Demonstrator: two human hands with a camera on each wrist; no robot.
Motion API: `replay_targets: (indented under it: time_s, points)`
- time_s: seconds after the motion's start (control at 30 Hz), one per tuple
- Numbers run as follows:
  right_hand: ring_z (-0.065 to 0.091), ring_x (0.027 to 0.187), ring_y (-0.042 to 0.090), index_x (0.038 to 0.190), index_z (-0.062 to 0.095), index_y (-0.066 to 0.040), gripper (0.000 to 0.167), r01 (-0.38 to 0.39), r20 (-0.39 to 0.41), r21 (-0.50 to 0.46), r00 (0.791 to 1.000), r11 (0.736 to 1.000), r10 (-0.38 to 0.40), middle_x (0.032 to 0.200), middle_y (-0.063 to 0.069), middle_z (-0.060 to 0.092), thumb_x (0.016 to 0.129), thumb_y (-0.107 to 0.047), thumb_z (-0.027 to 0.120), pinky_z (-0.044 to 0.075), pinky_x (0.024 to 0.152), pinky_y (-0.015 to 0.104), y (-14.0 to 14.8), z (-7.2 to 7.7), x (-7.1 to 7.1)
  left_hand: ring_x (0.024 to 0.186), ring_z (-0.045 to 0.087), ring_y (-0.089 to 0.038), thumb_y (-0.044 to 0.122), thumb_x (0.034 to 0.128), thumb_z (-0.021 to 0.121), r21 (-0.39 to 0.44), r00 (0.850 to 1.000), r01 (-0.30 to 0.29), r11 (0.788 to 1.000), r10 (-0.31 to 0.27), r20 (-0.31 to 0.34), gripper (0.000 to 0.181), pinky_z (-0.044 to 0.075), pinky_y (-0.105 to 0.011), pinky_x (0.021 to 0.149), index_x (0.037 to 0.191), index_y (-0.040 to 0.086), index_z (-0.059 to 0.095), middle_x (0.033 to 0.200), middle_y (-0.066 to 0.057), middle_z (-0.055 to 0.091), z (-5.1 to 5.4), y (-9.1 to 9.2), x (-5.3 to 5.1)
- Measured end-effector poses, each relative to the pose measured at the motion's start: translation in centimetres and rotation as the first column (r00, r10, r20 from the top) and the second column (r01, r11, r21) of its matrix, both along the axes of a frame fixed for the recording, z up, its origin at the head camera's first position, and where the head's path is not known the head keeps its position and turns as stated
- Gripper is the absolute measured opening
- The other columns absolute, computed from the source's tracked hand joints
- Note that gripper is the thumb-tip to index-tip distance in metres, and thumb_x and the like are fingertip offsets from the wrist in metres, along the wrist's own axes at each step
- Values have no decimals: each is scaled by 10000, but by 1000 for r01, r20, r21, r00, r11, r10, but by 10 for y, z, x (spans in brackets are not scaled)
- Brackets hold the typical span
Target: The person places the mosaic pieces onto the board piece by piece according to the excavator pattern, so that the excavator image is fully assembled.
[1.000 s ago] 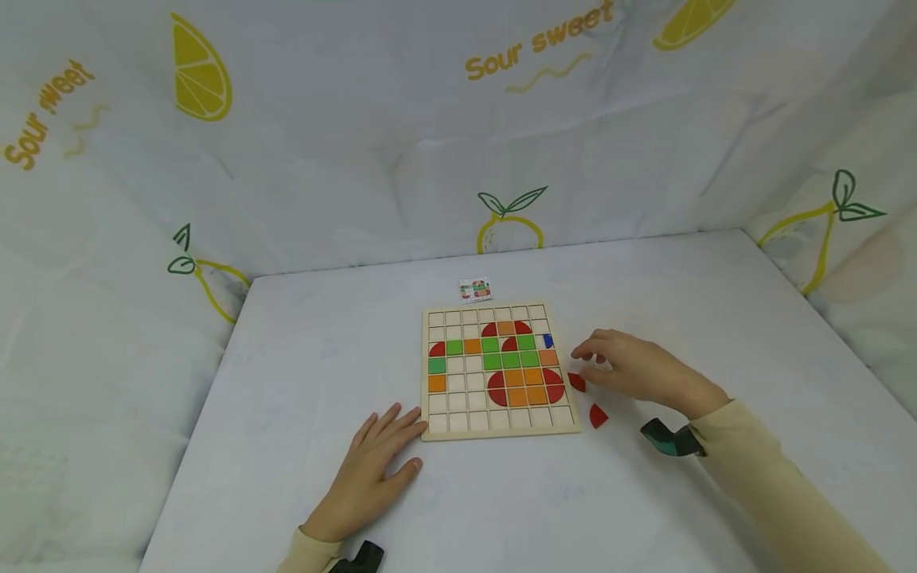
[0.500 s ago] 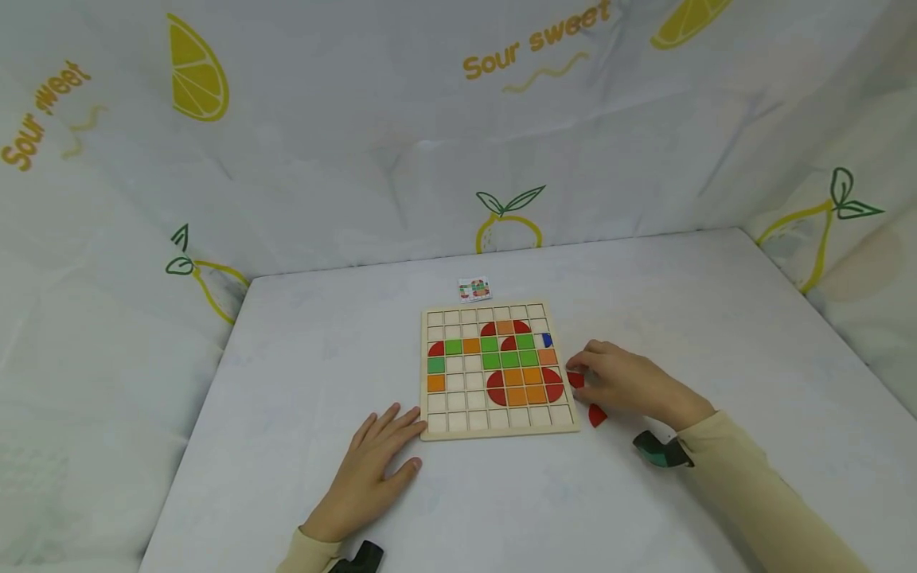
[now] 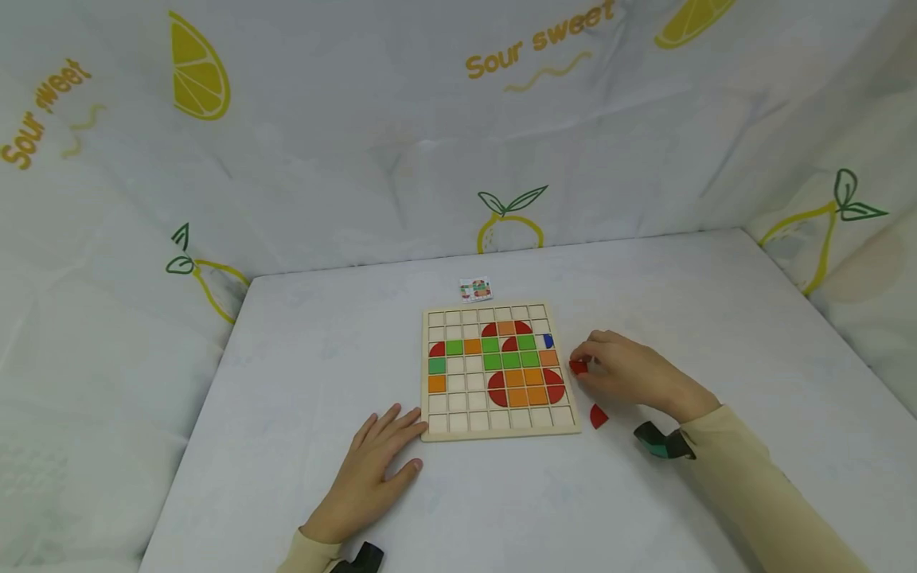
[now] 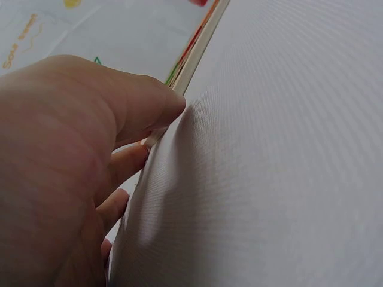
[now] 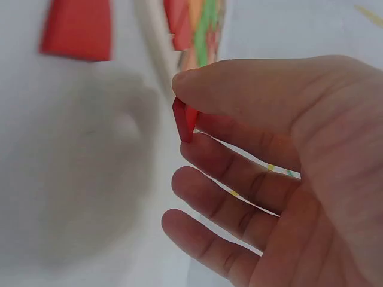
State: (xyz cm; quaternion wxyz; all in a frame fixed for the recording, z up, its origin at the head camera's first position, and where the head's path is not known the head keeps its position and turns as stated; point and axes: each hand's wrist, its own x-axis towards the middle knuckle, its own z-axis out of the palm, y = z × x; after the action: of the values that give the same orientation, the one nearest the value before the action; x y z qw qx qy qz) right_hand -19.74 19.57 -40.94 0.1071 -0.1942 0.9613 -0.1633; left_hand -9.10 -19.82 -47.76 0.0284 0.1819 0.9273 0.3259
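Observation:
Just right of the wooden grid board (image 3: 458,435), my right hand (image 3: 634,374) pinches a red quarter-circle piece (image 3: 578,367) between thumb and fingers. The right wrist view shows this red piece (image 5: 184,119) on edge, raised over the table. Another red quarter-circle piece (image 3: 598,415) lies on the table below that hand. My left hand (image 3: 368,477) rests flat with fingers spread, its fingertips touching the board's lower left corner. Green, orange and red pieces fill part of the grid, and a small blue piece (image 3: 548,341) sits near its right edge.
A small printed card (image 3: 476,289) with a coloured pattern lies behind the board. The white table (image 3: 322,358) meets a hanging white cloth (image 3: 344,159) with lemon prints at its back edge.
My right hand came down to the nearer red piece beside the board, took hold of it and lifted it slightly. The left hand stayed where it was.

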Motion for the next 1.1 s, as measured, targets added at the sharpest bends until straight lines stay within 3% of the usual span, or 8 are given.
replay_targets:
  time_s: [0.23,0.5,0.73,0.97,1.1]
  points:
    - [592,967,199,1188,721,-118,305,-42,-21,-35,999,999,41,1092,32,665,905,-222,764,612,839,377,-27,21,-7,1559,283,-242,238,942,702,-12,1000,-3,1000,3,9,486,92,-463,1269,1416,221,597,1578,57,475,-2,-1,-1]
    - [592,1032,185,1228,703,-156,339,-142,-46,-63,989,988,139,1124,-8,653,919,-288,751,594,903,383,-74,28,-11,1566,266,-230,247,947,696,-9,1000,5,1000,-5,22,491,83,-464,1274,1425,227,589,1588,72,458,-3,-2,-1]
    - [598,1047,153,1158,718,-180,264,-290,-125,-81,952,954,279,1104,-41,656,921,-293,744,577,898,333,-109,20,-14,1561,276,-247,238,950,690,-4,1000,13,1000,-13,9,484,82,-471,1273,1423,211,592,1583,48,469,-2,-2,-2]
    - [601,963,103,1186,724,-197,276,-327,-47,-84,945,941,324,1092,-61,666,939,-319,709,568,836,271,-147,6,-17,1556,288,-251,252,955,684,0,1000,22,1000,-22,-9,481,78,-458,1265,1426,230,587,1582,63,468,-5,-3,-3]
    - [590,932,99,1169,731,-198,253,-367,-51,-68,930,928,364,1066,-62,672,937,-298,704,555,823,261,-163,-5,-16,1557,288,-243,263,959,679,1,999,28,1000,-28,-15,477,76,-444,1266,1426,229,589,1582,68,467,-6,-4,-3]
